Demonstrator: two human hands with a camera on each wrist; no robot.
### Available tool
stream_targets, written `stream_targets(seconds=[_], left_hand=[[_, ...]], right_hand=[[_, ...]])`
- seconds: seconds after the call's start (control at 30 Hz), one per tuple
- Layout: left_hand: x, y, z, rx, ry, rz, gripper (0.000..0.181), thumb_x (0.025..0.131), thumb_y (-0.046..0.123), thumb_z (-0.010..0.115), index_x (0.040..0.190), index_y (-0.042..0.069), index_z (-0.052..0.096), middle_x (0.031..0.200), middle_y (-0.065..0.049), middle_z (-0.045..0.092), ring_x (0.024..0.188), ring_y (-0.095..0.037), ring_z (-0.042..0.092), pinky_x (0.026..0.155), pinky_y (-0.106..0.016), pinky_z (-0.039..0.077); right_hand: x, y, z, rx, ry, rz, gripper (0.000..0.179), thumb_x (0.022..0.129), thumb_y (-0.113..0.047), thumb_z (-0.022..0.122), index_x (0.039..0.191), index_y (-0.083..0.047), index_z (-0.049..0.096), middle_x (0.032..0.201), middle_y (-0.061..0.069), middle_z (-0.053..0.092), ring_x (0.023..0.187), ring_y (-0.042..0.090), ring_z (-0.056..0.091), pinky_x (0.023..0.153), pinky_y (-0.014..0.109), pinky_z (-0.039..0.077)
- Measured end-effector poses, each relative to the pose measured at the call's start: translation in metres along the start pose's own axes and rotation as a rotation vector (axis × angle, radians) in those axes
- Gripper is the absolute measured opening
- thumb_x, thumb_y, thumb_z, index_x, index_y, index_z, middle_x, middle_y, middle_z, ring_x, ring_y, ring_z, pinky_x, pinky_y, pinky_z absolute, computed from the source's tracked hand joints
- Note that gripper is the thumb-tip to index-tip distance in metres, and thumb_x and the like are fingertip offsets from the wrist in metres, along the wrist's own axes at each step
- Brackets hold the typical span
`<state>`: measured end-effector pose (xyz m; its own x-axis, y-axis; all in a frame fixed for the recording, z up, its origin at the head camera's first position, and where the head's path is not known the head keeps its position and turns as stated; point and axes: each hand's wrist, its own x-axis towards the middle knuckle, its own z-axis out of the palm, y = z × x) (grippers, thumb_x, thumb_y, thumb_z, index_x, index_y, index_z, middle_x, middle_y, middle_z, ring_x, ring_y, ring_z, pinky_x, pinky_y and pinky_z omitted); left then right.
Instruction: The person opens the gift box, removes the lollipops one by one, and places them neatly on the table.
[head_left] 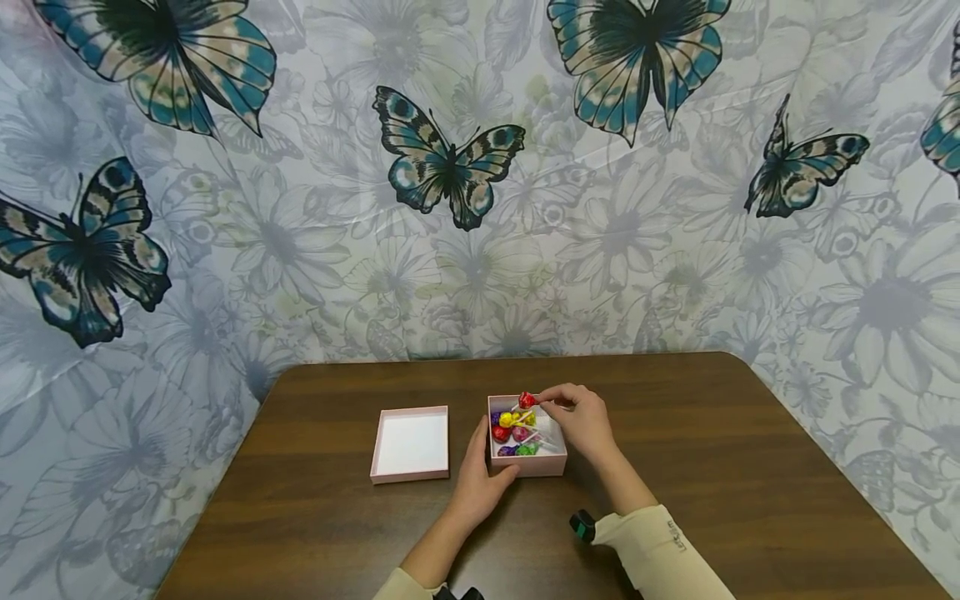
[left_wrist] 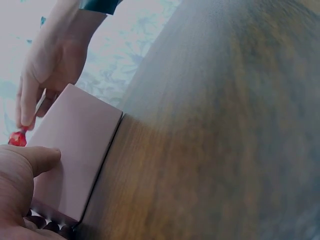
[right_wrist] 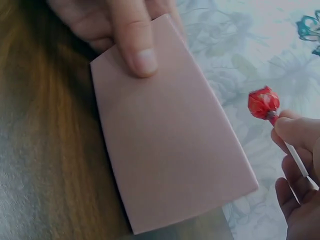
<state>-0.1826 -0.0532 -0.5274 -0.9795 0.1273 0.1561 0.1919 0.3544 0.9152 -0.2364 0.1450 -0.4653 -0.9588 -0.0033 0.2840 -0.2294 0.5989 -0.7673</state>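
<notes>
A round lollipop in crinkled, shiny red wrapping on a slim white stick [right_wrist: 263, 102] is in the air over the far rim of an open, straight-sided box with smooth matt pale-pink walls and a white inside [head_left: 529, 468]. The right hand [head_left: 582, 419] pinches it between thumb and fingertips just below the ball, the other fingers loosely bent. The left hand [head_left: 477, 479] grips the box at its near left corner, thumb flat on the near wall and fingers along the left side. Inside lie glossy, ball-shaped lollipops in yellow, red, pink, purple and green wrappers [head_left: 508, 420], some with pale sticks showing. Left of the box sits a shallow, squarish pink-edged lid with a plain white inside [head_left: 410, 446]. Both rest on a dark-brown, wood-grained table with rounded far corners [head_left: 322, 450], before a softly creased, grey-flowered hanging with teal butterflies [head_left: 300, 233]
</notes>
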Motion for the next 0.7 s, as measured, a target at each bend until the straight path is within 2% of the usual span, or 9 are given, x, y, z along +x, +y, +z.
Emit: stream_targets(seconds=[0.17, 0.43, 0.7], left_hand=[[-0.001, 0.000, 0.001, 0.003, 0.008, -0.009, 0.090, 0.083, 0.017, 0.074, 0.153, 0.007, 0.018, 0.157, -0.018, 0.024, 0.144, -0.036, 0.027, 0.116, -0.054, 0.025], [-0.004, 0.001, 0.002, -0.036, 0.025, -0.017, 0.093, 0.081, 0.015, 0.075, 0.153, 0.009, 0.017, 0.157, -0.019, 0.024, 0.141, -0.036, 0.032, 0.115, -0.054, 0.027], [-0.003, -0.001, 0.002, -0.034, 0.020, -0.015, 0.093, 0.082, 0.018, 0.075, 0.153, 0.010, 0.015, 0.157, -0.019, 0.023, 0.142, -0.037, 0.031, 0.115, -0.055, 0.027]], right_hand=[[0.001, 0.006, -0.008, 0.050, 0.082, 0.062, 0.006, 0.086, -0.021, 0.072, 0.091, -0.022, 0.075, 0.094, -0.001, 0.071, 0.087, 0.014, 0.060, 0.075, 0.023, 0.051], [0.006, 0.029, -0.019, 0.124, 0.171, 0.164, 0.008, 0.086, -0.022, 0.072, 0.092, -0.018, 0.075, 0.091, 0.003, 0.072, 0.076, 0.010, 0.057, 0.063, 0.020, 0.047], [0.008, 0.056, -0.024, 0.059, 0.226, 0.265, 0.010, 0.087, -0.025, 0.071, 0.093, -0.018, 0.075, 0.093, 0.003, 0.071, 0.079, 0.011, 0.056, 0.066, 0.021, 0.045]])
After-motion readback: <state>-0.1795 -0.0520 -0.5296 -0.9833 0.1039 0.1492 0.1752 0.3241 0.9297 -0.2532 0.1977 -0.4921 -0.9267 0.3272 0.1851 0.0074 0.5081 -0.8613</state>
